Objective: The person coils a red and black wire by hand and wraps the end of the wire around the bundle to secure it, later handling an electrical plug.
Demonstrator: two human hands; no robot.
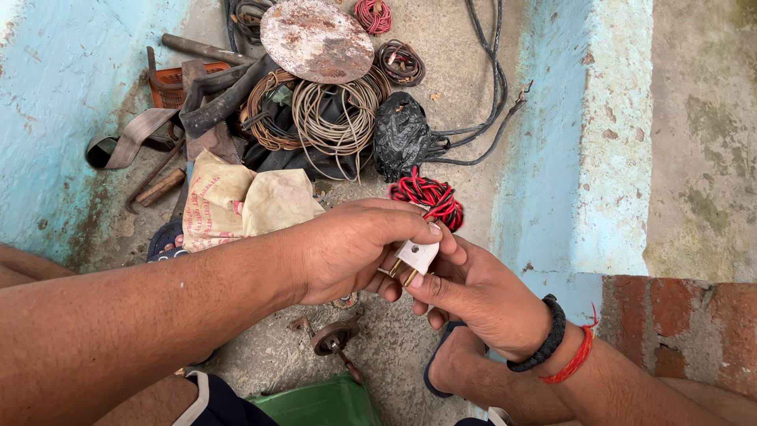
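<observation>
White electrical plug (418,255), brass pins pointing down-left: pinched between both hands at frame centre, above bare concrete floor (394,355).
Left hand (351,248): fingers curled shut over the plug's top and near side, thumb tip on its upper edge.
Right hand (473,292): fingers closed beneath and behind the plug; black braided band (544,339) and red thread (579,355) at wrist.
Red-and-black twisted wire (430,197): just behind the plug, bundled; join to plug hidden by fingers.
Black plastic bag (400,134): beyond that wire.
Coiled grey cable (335,118): left of bag.
Rusty round metal plate (315,39): resting over the coil's far edge.
Cream cloth sack (244,201): left of plug, crumpled.
Green plastic bin (323,402): below plug, rim only.
Red brick ledge (678,315): right of plug.
</observation>
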